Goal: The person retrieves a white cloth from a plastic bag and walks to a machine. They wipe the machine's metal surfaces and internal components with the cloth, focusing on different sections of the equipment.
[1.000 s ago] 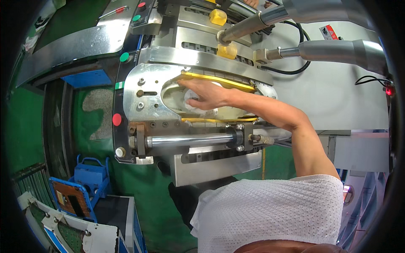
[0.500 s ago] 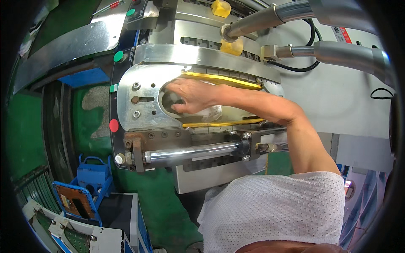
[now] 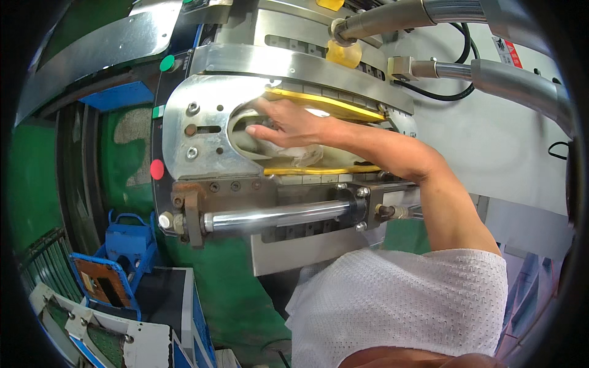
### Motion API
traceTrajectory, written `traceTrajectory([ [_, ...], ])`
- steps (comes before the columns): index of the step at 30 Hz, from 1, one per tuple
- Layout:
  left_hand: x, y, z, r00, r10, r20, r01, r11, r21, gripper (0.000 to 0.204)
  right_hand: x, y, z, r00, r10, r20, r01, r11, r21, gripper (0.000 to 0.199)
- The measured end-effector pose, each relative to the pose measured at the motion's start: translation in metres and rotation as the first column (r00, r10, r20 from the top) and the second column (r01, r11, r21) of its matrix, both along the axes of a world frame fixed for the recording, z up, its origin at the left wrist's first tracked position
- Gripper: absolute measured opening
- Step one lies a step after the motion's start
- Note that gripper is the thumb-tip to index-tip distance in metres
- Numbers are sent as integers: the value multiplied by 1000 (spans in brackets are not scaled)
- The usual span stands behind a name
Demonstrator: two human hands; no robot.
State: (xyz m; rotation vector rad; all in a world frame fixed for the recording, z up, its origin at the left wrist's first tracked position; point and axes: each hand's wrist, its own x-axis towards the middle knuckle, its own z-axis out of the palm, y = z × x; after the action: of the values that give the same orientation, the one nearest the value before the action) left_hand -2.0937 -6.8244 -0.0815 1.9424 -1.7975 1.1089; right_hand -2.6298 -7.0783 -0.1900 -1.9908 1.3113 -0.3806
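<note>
Insole-shaped white piece (image 3: pixel 294 154) sits in the oval cavity of the steel plate (image 3: pixel 184 144), between two yellow strips (image 3: pixel 331 105), one along the top edge of the opening and one along the bottom. My right hand (image 3: pixel 288 126) lies flat over it, fingers (image 3: pixel 261 129) spread and reaching toward the rounded left end of the cavity, palm down. It looks like a pressing or smoothing touch, not a pinch; I cannot tell for sure whether the fingertips have hooked an edge, since the hand hides most of the piece. My left hand is out of view.

I judge the step in hand to be seating or adjusting the piece in the mould opening. The next move, as I read it, calls for keeping the piece flat against the bed and square to the yellow strips, then drawing the hand straight out to the right, clear of the plate, so nothing gets dragged along.

Below the plate runs a polished rod (image 3: pixel 276 216) in a bracket. Above, two grey tubes (image 3: pixel 392 18) angle in from the upper right. A red button (image 3: pixel 157 169) and a green one (image 3: pixel 167 62) sit on the machine's left side. Down at lower left stands a blue crate (image 3: pixel 126 242) on the green floor (image 3: pixel 215 288).
</note>
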Motion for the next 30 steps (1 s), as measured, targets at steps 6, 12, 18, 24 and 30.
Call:
traceTrajectory([
  [6,25,19,-6,984,41,-176,-43,999,-10,20,3,10,-3,993,-49,-110,38,994,-102,51],
  [12,22,17,-13,984,-8,-180,-3,998,-65,23,-12,-1,-4,992,74,-106,-85,991,-104,50],
  [18,30,18,-11,997,18,-68,-21,999,-39,29,-5,12,-6,981,-19,-195,-9,990,-139,46],
  [24,27,9,-10,995,1,-97,-9,996,-84,30,-62,68,-1,963,-10,-270,-26,992,-126,54],
  [30,9,3,-4,998,-15,-59,12,998,-54,18,-78,75,5,972,53,-228,-71,995,-72,65],
])
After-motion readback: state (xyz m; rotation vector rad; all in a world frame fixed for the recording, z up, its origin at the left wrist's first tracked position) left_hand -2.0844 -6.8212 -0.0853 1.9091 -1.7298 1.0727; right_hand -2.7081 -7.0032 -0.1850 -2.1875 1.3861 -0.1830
